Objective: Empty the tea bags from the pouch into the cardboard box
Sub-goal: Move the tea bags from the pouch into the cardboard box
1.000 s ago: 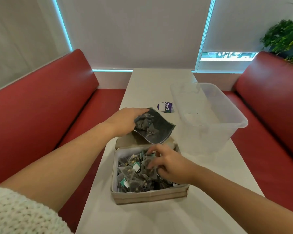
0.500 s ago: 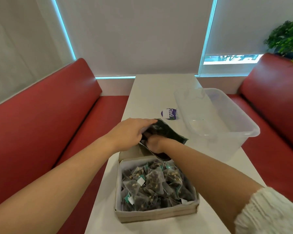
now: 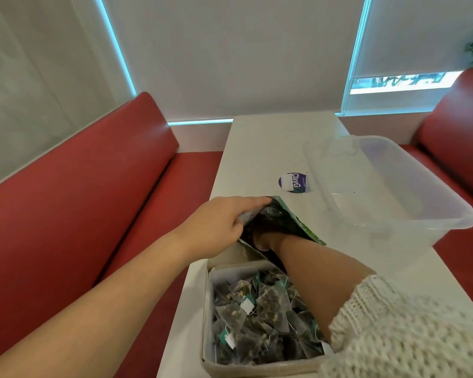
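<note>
A dark green pouch (image 3: 298, 225) lies open-mouthed on the white table just beyond the cardboard box (image 3: 206, 317). My left hand (image 3: 219, 227) pinches the pouch's upper left edge and holds the mouth wide. My right hand (image 3: 265, 240) is pushed inside the pouch up to the wrist, so its fingers are hidden. The box sits near the table's front edge and is filled with several pyramid tea bags (image 3: 257, 309) with small white and green tags. My right forearm crosses over the box's right side.
A large clear plastic bin (image 3: 393, 203) stands on the table to the right of the pouch. A purple and white round label (image 3: 294, 181) lies flat beyond the pouch. Red bench seats (image 3: 79, 200) flank the narrow table on both sides.
My right hand left the tea bags in the box and went deep into the pouch. My left hand kept its grip on the pouch edge. The camera tilted and moved closer.
</note>
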The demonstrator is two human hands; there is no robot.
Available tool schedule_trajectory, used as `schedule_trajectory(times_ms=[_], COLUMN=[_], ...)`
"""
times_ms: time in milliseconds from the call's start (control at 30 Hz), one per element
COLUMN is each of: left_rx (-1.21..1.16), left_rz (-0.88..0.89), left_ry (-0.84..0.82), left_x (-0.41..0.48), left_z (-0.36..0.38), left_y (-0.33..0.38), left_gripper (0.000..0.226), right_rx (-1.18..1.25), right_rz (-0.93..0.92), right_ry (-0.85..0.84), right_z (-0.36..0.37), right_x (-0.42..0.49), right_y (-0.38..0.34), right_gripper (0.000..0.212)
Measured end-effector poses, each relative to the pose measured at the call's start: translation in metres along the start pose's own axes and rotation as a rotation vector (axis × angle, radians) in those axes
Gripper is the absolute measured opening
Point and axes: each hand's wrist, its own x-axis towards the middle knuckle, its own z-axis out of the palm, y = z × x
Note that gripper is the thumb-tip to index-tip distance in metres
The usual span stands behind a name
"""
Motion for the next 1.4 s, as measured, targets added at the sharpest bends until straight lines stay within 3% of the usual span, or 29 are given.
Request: schedule_trajectory(times_ms=[133, 400, 700, 933, 1167, 1400], left_rx=[0.016, 0.097, 0.075, 0.081, 0.096, 0.108], left_rz=[0.001, -0.008, -0.065, -0.098, -0.115, -0.1], left_ry=[0.029, 0.028, -0.017, -0.021, 0.02, 0.034], left_x=[-0.001, 0.005, 0.009, 0.006, -0.001, -0.005], left_z=[0.005, 0.006, 0.009, 0.008, 0.007, 0.011], left_y=[0.002, 0.009, 0.006, 0.002, 0.0, -0.002], left_gripper=[0.065, 0.065, 0.059, 0.061, 0.064, 0.067], right_rx=[0.035, -0.083, 0.133, 0.098, -0.081, -0.243], right_rz=[-0.007, -0.118, -0.22, -0.499, -0.738, -0.674], right_ry=[0.08, 0.015, 0.29, 0.528, 0.435, 0.314], right_z=[0.0, -0.023, -0.046, -0.025, 0.013, 0.04], right_x=[-0.004, -0.038, -0.136, -0.186, -0.201, -0.179], right_y=[0.0, 0.004, 0.009, 0.016, 0.021, 0.011], right_gripper=[0.048, 0.042, 0.038, 0.027, 0.031, 0.039])
